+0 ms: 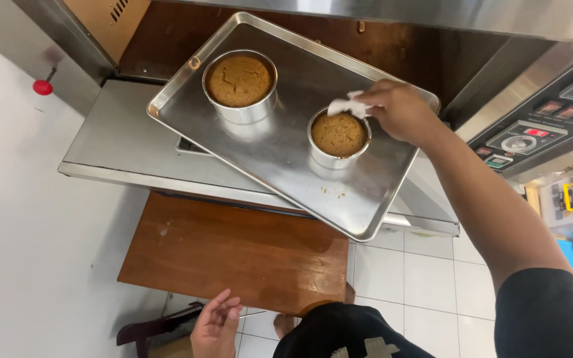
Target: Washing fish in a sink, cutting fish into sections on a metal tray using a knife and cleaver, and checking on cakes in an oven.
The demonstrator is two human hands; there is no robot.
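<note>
Tray (pixel 280 149) sits askew on the oven door (pixel 121 142), its near corner overhanging the door edge. Two tins on the tray: far tin (pixel 240 86) toward the back left, near tin (pixel 338 139) to its right and closer. Right hand (pixel 399 109) at the near tin's right rim, cloth (pixel 349 106) between hand and rim. Control panel (pixel 538 129) right of the tray. Board (pixel 237 248) below the door, above the floor (pixel 432 278). Left hand (pixel 217 325) low, near the board's front edge.
</note>
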